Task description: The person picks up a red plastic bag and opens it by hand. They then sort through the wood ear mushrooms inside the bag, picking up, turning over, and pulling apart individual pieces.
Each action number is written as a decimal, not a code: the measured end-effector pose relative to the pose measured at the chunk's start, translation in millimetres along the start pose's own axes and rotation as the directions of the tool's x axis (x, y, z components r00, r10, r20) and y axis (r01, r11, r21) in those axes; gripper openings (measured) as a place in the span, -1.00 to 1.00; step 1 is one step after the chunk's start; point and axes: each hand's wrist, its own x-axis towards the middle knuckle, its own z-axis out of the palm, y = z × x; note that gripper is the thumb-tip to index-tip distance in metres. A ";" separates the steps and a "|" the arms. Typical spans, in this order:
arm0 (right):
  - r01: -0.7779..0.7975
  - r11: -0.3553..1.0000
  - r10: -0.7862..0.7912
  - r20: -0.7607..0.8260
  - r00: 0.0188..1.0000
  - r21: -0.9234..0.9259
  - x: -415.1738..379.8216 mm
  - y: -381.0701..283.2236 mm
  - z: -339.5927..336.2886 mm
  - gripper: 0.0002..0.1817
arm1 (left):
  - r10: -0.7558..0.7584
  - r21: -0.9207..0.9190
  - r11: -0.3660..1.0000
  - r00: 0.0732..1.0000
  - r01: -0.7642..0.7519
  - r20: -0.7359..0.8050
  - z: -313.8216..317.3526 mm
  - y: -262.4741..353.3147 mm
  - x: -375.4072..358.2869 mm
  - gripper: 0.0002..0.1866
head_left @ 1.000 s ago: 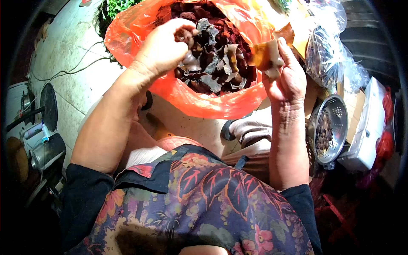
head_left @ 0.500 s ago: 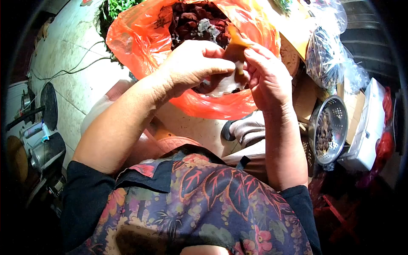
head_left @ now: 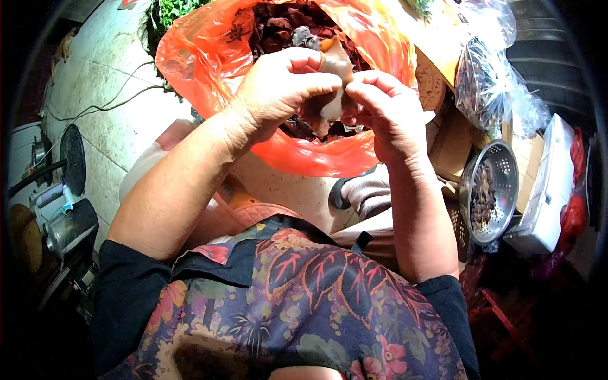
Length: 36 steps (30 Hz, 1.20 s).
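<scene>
My left hand (head_left: 275, 88) pinches one side of a floppy piece of wood ear mushroom (head_left: 334, 107), brown with a pale greyish face. My right hand (head_left: 394, 117) grips the other side between thumb and fingers. A small whitish point sticks out past the right hand's outer edge; what it belongs to is hidden. Both hands are over an open orange plastic bag (head_left: 199, 60). Inside the bag lies a heap of dark reddish-brown wood ear pieces (head_left: 275, 28), with a grey crumpled piece on top.
At the right stands a metal colander (head_left: 506, 183) holding dark bits, beside a white box (head_left: 538, 196). Clear plastic bags (head_left: 484, 82) lie further back. Green leaves (head_left: 174, 9) sit behind the orange bag. A cable (head_left: 117, 104) crosses the tiled floor; a pot (head_left: 73, 228) is at left.
Both hands have shifted slightly left. The wood ear piece has turned, so more of its pale face shows, and the fingers have moved along its edge.
</scene>
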 end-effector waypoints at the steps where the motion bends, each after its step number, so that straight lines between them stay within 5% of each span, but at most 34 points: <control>1: -0.002 1.000 0.002 -0.031 1.000 -0.002 -1.0 -1.4 3.5 -0.91 | -0.001 0.000 1.000 1.000 0.001 0.000 -0.4 -0.2 0.4 -0.78; 4: 0.038 0.999 -0.038 -0.010 0.999 -0.023 -1.3 2.6 6.5 -0.93 | -0.049 0.134 0.990 0.999 0.050 -0.006 -1.1 -0.2 0.4 -0.74; 18: -0.076 0.913 0.035 0.107 0.994 0.401 3.3 4.3 2.7 -0.78 | -0.106 -0.275 0.957 0.994 0.094 -0.029 -7.2 -15.9 10.4 -0.75; 26: -0.005 0.993 0.001 0.030 1.000 0.118 -0.3 -5.3 4.8 -0.77 | -0.124 -0.018 0.992 0.984 0.123 -0.129 -10.1 -0.7 6.2 -0.79; 27: 0.001 0.990 -0.001 0.000 1.000 0.143 1.4 -2.1 4.6 -0.77 | 0.006 0.089 0.996 0.982 0.011 -0.191 -12.4 -2.9 10.8 -0.81; 30: -0.039 0.990 0.025 0.109 0.994 0.134 -4.1 -8.3 5.0 -0.77 | 0.330 0.346 0.882 0.943 -0.322 0.037 -13.8 6.5 11.9 -0.63; 31: -0.031 0.996 0.016 0.176 0.984 0.088 -2.8 -7.0 2.0 -0.79 | 0.364 0.231 0.888 0.914 -0.398 0.177 -12.1 6.9 11.8 -0.54; 34: -0.040 0.998 0.047 0.171 0.984 -0.041 -4.6 -7.9 -0.6 -0.80 | 0.018 0.195 0.976 0.929 -0.096 0.369 -12.9 12.1 9.4 -0.59; 36: -0.015 0.998 0.023 0.157 0.987 -0.054 -3.5 -4.5 -3.6 -0.81 | -0.047 0.248 0.967 0.931 -0.048 0.363 -12.9 14.6 8.6 -0.68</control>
